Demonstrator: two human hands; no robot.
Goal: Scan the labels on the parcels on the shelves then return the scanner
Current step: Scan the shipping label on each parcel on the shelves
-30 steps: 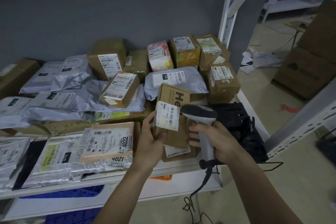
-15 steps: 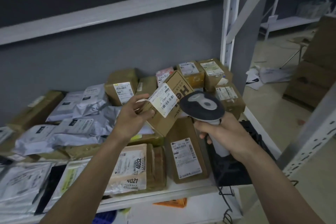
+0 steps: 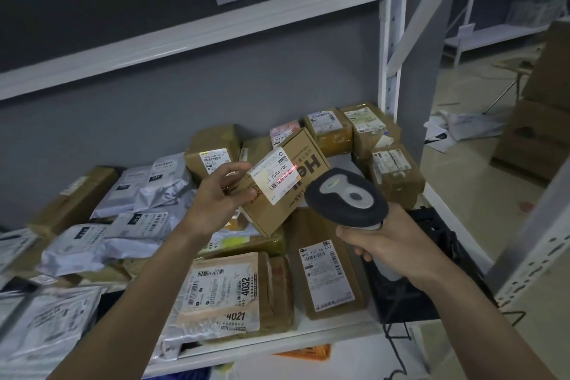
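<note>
Fingers of the left hand pinch a small cardboard box by its left edge, holding it tilted in the air above the parcels on the shelf. Its white label faces the scanner, and a red scan line lies across the barcode. The right hand is clenched round the scanner's handle, the head aimed at the label from just beside the box.

The grip on the box looks light, at one edge only; I judge it could twist or slip, carrying the line off the barcode or dropping the box onto the parcels below. The tilt of the label could also spoil the read. The scanner's cable trails down off the shelf's front and might snag on the black holder at the shelf's right end.

On the held label "507-P802" can be read, with large letters "He" printed on the box. A flat brown parcel under the box reads "505 101 16 6A7". A taped parcel at the shelf's front shows "4032" and "4021". Grey mailer bags lie to the left; their print is too small to read.
</note>
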